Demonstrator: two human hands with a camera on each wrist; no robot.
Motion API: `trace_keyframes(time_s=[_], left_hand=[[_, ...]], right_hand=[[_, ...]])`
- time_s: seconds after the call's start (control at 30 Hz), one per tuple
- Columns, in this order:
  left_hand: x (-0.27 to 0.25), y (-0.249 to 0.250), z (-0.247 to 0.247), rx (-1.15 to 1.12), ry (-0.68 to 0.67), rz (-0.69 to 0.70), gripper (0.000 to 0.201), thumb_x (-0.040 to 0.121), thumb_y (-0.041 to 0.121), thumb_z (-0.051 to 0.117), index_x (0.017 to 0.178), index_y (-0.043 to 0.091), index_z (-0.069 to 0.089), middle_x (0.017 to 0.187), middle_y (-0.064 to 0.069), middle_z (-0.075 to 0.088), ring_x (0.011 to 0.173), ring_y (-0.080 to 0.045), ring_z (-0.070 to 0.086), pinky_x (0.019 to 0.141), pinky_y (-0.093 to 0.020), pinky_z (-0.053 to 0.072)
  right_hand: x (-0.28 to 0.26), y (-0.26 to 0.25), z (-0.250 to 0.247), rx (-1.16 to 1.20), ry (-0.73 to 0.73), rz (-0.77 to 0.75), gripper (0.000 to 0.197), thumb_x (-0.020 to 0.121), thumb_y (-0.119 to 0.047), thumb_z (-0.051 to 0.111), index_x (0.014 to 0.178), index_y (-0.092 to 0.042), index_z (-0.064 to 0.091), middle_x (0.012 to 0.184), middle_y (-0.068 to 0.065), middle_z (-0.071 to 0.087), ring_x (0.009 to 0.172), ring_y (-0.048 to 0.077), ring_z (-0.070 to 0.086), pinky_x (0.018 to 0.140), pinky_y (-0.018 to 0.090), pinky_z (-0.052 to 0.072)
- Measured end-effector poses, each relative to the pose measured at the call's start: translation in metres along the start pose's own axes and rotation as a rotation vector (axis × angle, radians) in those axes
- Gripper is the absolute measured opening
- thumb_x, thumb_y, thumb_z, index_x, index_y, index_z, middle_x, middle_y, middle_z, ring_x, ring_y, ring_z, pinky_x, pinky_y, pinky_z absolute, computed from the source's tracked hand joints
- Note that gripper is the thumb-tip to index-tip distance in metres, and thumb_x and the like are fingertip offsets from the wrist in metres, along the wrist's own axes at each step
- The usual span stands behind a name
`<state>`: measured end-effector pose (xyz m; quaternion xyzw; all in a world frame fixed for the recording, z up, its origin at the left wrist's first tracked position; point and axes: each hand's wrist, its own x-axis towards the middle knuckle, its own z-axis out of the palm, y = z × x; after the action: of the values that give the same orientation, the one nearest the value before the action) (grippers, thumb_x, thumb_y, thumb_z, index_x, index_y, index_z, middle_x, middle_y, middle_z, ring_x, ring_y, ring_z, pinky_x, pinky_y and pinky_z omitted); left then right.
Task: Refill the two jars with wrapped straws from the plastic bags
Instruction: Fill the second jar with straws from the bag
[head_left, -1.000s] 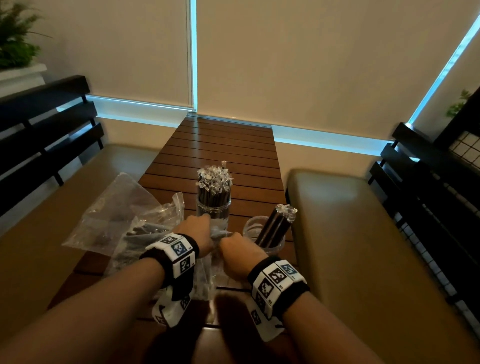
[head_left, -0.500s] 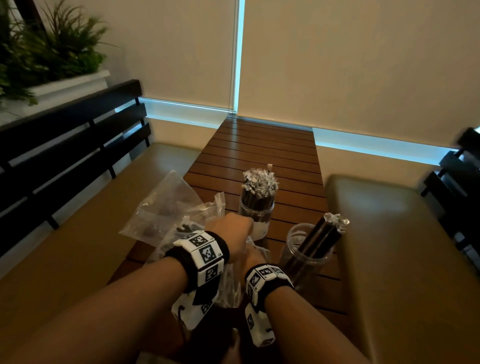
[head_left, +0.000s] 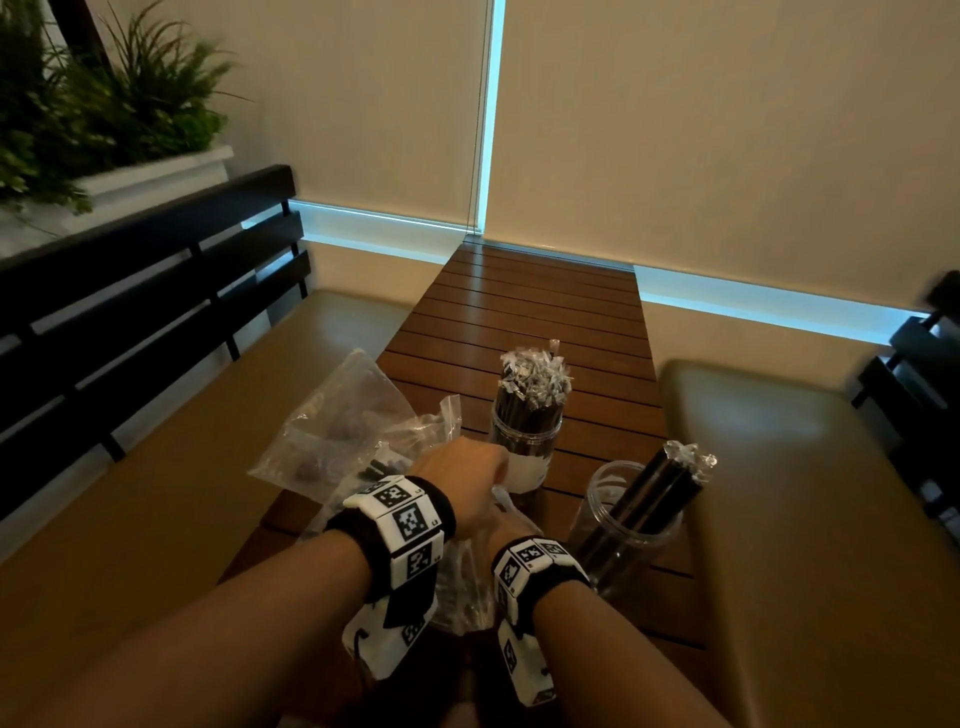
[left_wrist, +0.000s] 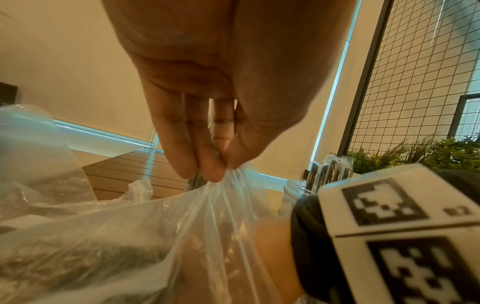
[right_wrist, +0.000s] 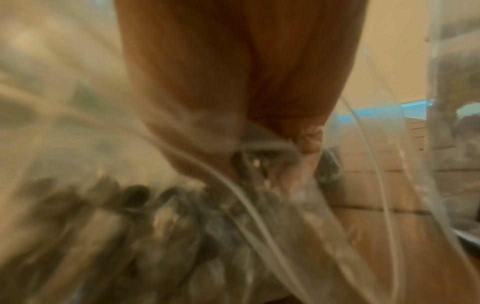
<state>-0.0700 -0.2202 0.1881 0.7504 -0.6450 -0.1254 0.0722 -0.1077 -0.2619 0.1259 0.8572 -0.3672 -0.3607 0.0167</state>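
Note:
My left hand (head_left: 465, 483) pinches the gathered mouth of a clear plastic bag (head_left: 465, 587) and holds it up; the left wrist view shows its fingertips (left_wrist: 207, 172) bunching the film (left_wrist: 182, 226). My right hand is inside that bag, hidden in the head view below the wristband (head_left: 535, 566). In the blurred right wrist view, my right hand (right_wrist: 280, 162) curls round dark wrapped straws (right_wrist: 135, 195). The far jar (head_left: 525, 457) is packed with straws. The near jar (head_left: 621, 525) on the right holds a few leaning straws (head_left: 660, 488).
Two more clear bags (head_left: 337, 421) lie crumpled on the left of the slatted wooden table (head_left: 545, 312). Cushioned benches (head_left: 805, 519) run along both sides, with black slatted backs (head_left: 130, 291) and a planter at upper left.
My right hand has gone from beside the left hand down into the bag beneath it. The left hand has raised the bag's mouth. The head camera has swung left.

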Motion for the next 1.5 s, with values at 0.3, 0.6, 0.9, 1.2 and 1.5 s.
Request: trace_keyframes(time_s=[0.3,0.6,0.9,1.2,1.5], left_hand=[[0.023,-0.011,0.008,-0.117,0.153,-0.114,0.007,0.088,0.020,0.063,0.092,0.025,0.059,0.095,0.002,0.062,0.089,-0.018,0.057,0.075,-0.030,0.049],[0.039,0.006,0.008,-0.184,0.199,-0.253,0.008,0.090,0.024,0.059,0.095,0.019,0.062,0.101,-0.007,0.068,0.092,-0.027,0.063,0.082,-0.038,0.055],[0.026,0.030,-0.009,-0.310,0.118,-0.346,0.007,0.083,0.018,0.059,0.090,0.017,0.058,0.094,-0.009,0.066,0.085,-0.027,0.062,0.071,-0.032,0.050],[0.013,0.065,-0.048,-1.584,-0.067,-0.038,0.037,0.079,-0.005,0.055,0.116,-0.002,0.051,0.121,-0.016,0.065,0.114,-0.028,0.061,0.099,-0.046,0.049],[0.024,0.072,-0.040,-0.983,0.305,-0.092,0.027,0.088,0.037,0.068,0.080,0.014,0.058,0.068,0.000,0.061,0.062,-0.013,0.060,0.063,-0.028,0.051]], right_hand=[[-0.039,0.054,0.008,0.215,0.404,-0.145,0.028,0.099,-0.015,0.047,0.125,-0.010,0.055,0.130,0.009,0.058,0.117,0.027,0.057,0.091,0.038,0.047],[-0.138,0.135,-0.019,0.117,0.323,0.003,0.024,0.098,-0.029,0.049,0.113,-0.014,0.062,0.095,0.004,0.060,0.084,0.026,0.059,0.072,0.037,0.047],[-0.210,0.193,-0.018,0.318,0.454,0.126,0.021,0.101,-0.035,0.042,0.107,-0.020,0.055,0.088,-0.002,0.058,0.078,0.016,0.057,0.066,0.031,0.044],[-0.136,0.145,0.040,0.793,0.743,-0.067,0.010,0.102,-0.031,0.043,0.100,-0.023,0.037,0.076,-0.008,0.053,0.059,0.004,0.050,0.050,0.023,0.037],[-0.116,0.133,0.043,0.783,0.809,-0.203,0.029,0.091,-0.030,0.058,0.117,-0.027,0.046,0.108,-0.010,0.055,0.091,0.007,0.057,0.079,0.029,0.053]])
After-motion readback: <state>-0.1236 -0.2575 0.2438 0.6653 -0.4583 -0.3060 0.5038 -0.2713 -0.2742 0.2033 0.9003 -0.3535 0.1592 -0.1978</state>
